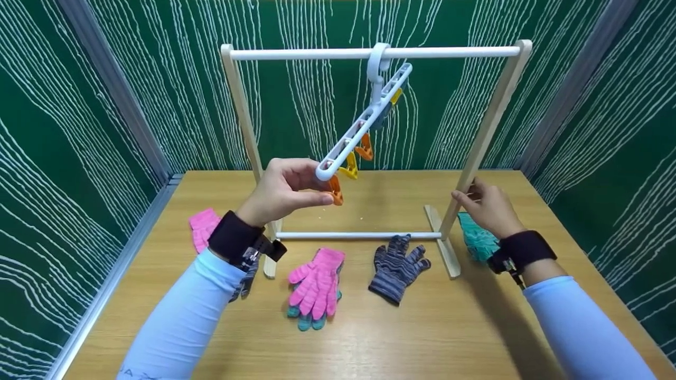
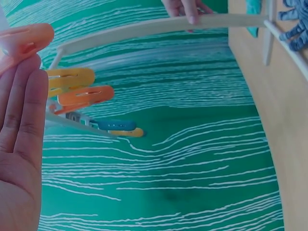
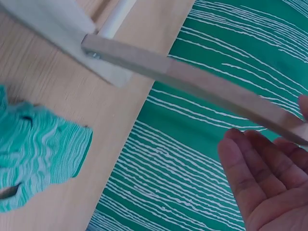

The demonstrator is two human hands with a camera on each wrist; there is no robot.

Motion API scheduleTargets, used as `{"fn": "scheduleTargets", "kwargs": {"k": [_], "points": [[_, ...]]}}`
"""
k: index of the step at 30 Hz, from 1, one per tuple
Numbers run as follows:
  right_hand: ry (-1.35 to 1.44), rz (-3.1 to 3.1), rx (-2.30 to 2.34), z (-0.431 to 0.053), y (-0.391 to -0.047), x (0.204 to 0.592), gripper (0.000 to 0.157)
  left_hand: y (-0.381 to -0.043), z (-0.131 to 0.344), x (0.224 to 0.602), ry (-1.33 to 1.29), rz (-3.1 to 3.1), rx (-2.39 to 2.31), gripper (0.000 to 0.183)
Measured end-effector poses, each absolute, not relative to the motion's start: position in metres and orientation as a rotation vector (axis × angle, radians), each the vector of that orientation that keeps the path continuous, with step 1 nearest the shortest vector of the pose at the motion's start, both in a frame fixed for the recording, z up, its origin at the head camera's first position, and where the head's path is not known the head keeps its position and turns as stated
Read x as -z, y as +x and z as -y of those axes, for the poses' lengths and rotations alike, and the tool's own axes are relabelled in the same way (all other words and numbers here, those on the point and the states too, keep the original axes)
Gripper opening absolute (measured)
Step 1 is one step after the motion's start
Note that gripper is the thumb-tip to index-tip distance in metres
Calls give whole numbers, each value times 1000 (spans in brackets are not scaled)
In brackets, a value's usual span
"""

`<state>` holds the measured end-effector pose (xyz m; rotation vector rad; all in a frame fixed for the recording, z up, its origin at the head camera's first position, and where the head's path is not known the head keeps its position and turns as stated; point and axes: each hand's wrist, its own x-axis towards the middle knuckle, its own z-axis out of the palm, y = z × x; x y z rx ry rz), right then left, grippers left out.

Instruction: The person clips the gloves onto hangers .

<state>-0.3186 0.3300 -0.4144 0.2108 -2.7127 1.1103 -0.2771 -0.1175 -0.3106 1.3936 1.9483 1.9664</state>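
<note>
A light-blue clip hanger [image 1: 364,119] hangs by its hook from the top bar of a wooden rack, slanting with one end toward me. My left hand [image 1: 288,190] pinches the orange clip [image 1: 335,190] at that near end, thumb in front. In the left wrist view the fingers lie against this orange clip [image 2: 29,41]. Farther along hang a yellow clip [image 1: 349,166] and another orange clip [image 1: 364,146]. My right hand [image 1: 491,206] holds the rack's right post [image 1: 486,121] between thumb and fingers. The right wrist view shows its fingertips [image 3: 233,144] by the post.
On the table [image 1: 369,343] lie a pink glove [image 1: 317,287] over a green one, a dark striped glove [image 1: 400,269], and a green glove [image 1: 475,237] beside the right foot. Another pink glove [image 1: 203,227] is partly behind my left wrist. Green walls with white lines enclose the table.
</note>
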Motion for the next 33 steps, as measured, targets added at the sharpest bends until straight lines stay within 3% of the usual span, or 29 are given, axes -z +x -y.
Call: {"fn": "scheduleTargets", "kwargs": {"k": [12, 23, 33], "points": [[188, 2881, -1074, -358, -319, 418, 78, -280, 119, 316, 1370, -1953, -1993, 55], [189, 2940, -981, -371, -327, 428, 72, -280, 122, 318, 1351, -2009, -1978, 55], [-14, 3040, -844, -384, -334, 442, 78, -279, 122, 319, 1355, -2003, -1976, 44]]}}
